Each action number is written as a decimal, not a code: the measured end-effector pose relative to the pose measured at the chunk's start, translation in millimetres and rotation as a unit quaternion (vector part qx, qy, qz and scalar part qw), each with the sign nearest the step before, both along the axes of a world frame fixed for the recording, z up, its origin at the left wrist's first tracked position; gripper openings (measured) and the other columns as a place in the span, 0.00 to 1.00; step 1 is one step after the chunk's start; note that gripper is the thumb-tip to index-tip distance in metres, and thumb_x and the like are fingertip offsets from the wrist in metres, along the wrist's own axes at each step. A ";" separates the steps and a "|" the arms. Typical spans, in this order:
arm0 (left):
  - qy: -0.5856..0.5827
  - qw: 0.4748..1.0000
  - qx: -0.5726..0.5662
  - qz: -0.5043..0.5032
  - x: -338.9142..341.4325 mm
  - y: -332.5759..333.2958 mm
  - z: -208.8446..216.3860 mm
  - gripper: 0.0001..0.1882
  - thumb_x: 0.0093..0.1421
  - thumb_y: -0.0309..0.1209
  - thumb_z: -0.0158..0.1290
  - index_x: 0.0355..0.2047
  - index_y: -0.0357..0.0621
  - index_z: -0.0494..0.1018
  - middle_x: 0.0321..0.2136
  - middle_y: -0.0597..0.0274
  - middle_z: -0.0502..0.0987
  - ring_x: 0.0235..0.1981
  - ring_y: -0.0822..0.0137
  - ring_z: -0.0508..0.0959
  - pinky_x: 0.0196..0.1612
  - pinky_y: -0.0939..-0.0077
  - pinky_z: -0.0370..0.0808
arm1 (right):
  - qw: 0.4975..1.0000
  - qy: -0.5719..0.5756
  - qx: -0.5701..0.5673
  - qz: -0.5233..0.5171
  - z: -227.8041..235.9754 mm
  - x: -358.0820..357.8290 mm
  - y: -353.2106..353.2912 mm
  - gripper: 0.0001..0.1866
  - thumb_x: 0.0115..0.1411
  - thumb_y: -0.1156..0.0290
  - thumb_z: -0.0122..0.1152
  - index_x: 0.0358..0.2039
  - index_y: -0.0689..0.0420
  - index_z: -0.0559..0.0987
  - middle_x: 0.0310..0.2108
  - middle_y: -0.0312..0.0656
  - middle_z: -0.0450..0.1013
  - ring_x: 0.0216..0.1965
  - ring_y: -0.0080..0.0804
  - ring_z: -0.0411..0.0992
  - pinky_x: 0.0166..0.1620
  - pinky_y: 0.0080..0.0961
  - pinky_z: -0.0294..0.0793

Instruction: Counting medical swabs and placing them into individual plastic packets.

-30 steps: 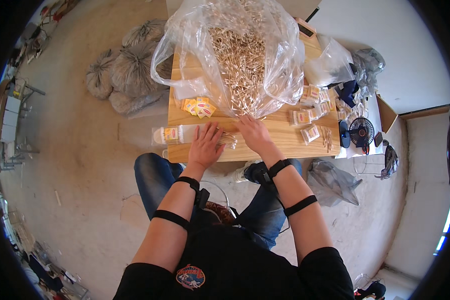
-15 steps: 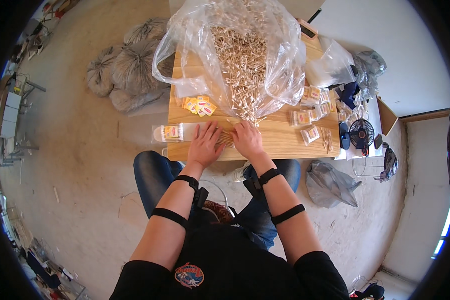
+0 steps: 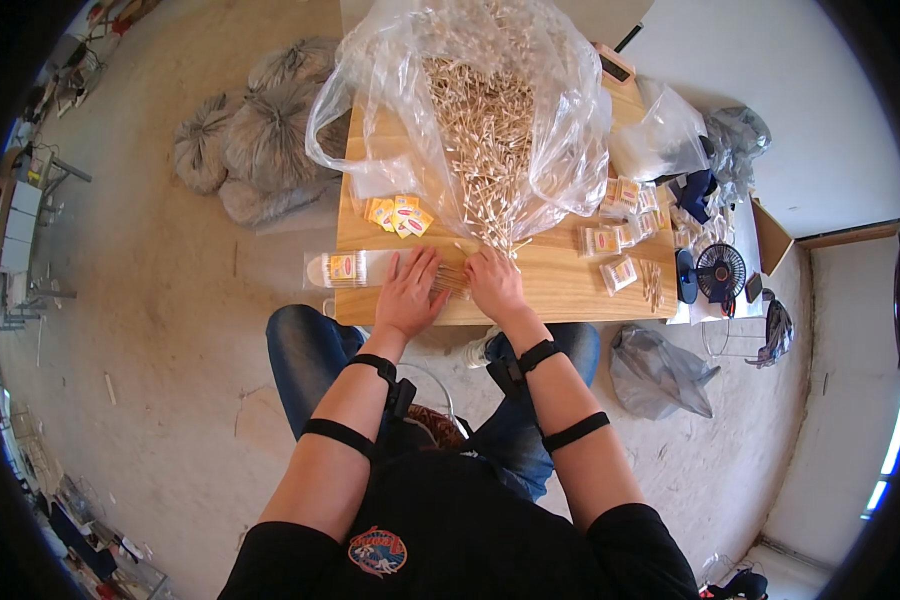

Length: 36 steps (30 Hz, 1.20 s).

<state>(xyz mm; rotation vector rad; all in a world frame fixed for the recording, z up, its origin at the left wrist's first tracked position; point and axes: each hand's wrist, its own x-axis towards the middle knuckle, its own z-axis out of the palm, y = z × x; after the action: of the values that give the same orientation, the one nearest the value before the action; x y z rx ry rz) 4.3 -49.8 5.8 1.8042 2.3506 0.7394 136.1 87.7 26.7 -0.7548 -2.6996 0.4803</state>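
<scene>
Both hands, left hand [image 3: 407,292] and right hand [image 3: 493,283], lie spread flat on small sticks [image 3: 453,279] below the plastic bag [image 3: 470,110], gathering them together.

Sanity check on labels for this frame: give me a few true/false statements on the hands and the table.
1. Both hands lie on the wooden table. True: left hand and right hand rest on a bundle of small sticks.
2. The big clear bag of sticks sits on the floor. False: it is on the table.
3. A small black fan is to the right. True.
4. The yellow packets lie right of the right hand. False: they lie beyond the left hand.
</scene>
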 end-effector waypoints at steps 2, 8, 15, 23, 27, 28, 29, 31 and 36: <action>-0.002 1.000 -0.001 0.001 -0.7 -0.7 -0.3 0.33 0.58 0.44 0.54 0.60 0.41 0.64 0.62 0.56 0.65 0.66 0.59 0.59 0.69 0.52 0.47 | 0.999 0.000 -0.034 -0.033 -0.4 0.4 -1.3 0.04 0.54 0.70 0.61 0.28 0.54 0.76 0.33 0.42 0.71 0.40 0.44 0.73 0.43 0.39 0.73; -0.016 1.000 0.007 0.007 0.3 -0.8 -0.3 0.29 0.58 0.43 0.55 0.56 0.39 0.66 0.61 0.54 0.65 0.66 0.58 0.60 0.69 0.51 0.48 | 1.000 -0.016 -0.008 -0.003 -3.6 1.5 -1.3 0.04 0.55 0.69 0.61 0.29 0.54 0.76 0.34 0.43 0.71 0.39 0.44 0.73 0.43 0.39 0.73; -0.033 0.999 0.009 0.006 -1.3 0.3 -0.2 0.30 0.58 0.41 0.56 0.56 0.38 0.65 0.62 0.50 0.64 0.65 0.56 0.61 0.69 0.53 0.51 | 0.998 -0.019 -0.026 -0.060 -4.5 -0.7 -5.1 0.04 0.55 0.70 0.60 0.31 0.54 0.76 0.35 0.44 0.72 0.38 0.46 0.74 0.42 0.41 0.73; -0.055 0.996 0.000 -0.069 -0.5 -3.5 1.8 0.37 0.58 0.40 0.56 0.63 0.38 0.57 0.65 0.47 0.59 0.67 0.54 0.59 0.69 0.55 0.51 | 0.990 0.041 0.007 -0.135 -2.2 -15.4 -9.1 0.04 0.56 0.71 0.58 0.32 0.56 0.77 0.34 0.45 0.73 0.38 0.48 0.74 0.41 0.42 0.74; -0.050 0.997 -0.014 -0.051 2.2 -3.1 2.0 0.38 0.58 0.42 0.55 0.65 0.41 0.56 0.67 0.49 0.56 0.68 0.54 0.56 0.69 0.52 0.48 | 0.996 -0.027 -0.028 -0.083 -7.4 -17.6 -11.6 0.04 0.56 0.72 0.57 0.33 0.55 0.77 0.34 0.45 0.73 0.38 0.48 0.74 0.41 0.41 0.73; -0.050 0.997 -0.012 -0.053 1.3 -2.9 1.3 0.38 0.58 0.42 0.55 0.65 0.41 0.56 0.67 0.49 0.56 0.68 0.54 0.56 0.69 0.52 0.48 | 0.996 -0.022 -0.054 -0.065 -6.8 -19.9 -15.7 0.05 0.55 0.73 0.57 0.33 0.55 0.77 0.34 0.45 0.74 0.39 0.47 0.74 0.41 0.42 0.73; -0.034 0.998 -0.019 -0.044 0.5 -2.5 0.3 0.38 0.58 0.43 0.55 0.66 0.43 0.56 0.67 0.50 0.56 0.68 0.54 0.55 0.69 0.50 0.47 | 0.996 -0.016 -0.081 -0.047 -5.7 -21.1 -17.3 0.05 0.54 0.74 0.57 0.33 0.55 0.77 0.34 0.45 0.74 0.39 0.47 0.74 0.42 0.42 0.73; -0.020 0.999 -0.024 -0.034 1.4 -1.7 0.5 0.39 0.58 0.45 0.54 0.66 0.44 0.56 0.67 0.52 0.55 0.69 0.54 0.54 0.69 0.49 0.46 | 0.995 0.037 -0.053 -0.076 -3.6 -16.9 -11.4 0.07 0.55 0.73 0.58 0.35 0.55 0.77 0.34 0.45 0.74 0.38 0.47 0.74 0.40 0.43 0.73; -0.001 0.998 -0.042 -0.037 0.8 -1.1 0.7 0.36 0.58 0.46 0.55 0.64 0.44 0.60 0.67 0.53 0.57 0.69 0.55 0.54 0.69 0.48 0.45 | 0.952 0.005 -0.068 -0.300 12.2 12.9 26.0 0.12 0.59 0.65 0.59 0.42 0.52 0.75 0.38 0.48 0.74 0.41 0.51 0.73 0.42 0.45 0.73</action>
<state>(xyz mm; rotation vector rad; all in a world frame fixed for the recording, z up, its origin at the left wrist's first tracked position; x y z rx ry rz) 5.1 -50.9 6.5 1.8423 2.2637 0.6234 149.0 113.8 38.9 -1.5290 -2.2704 0.5082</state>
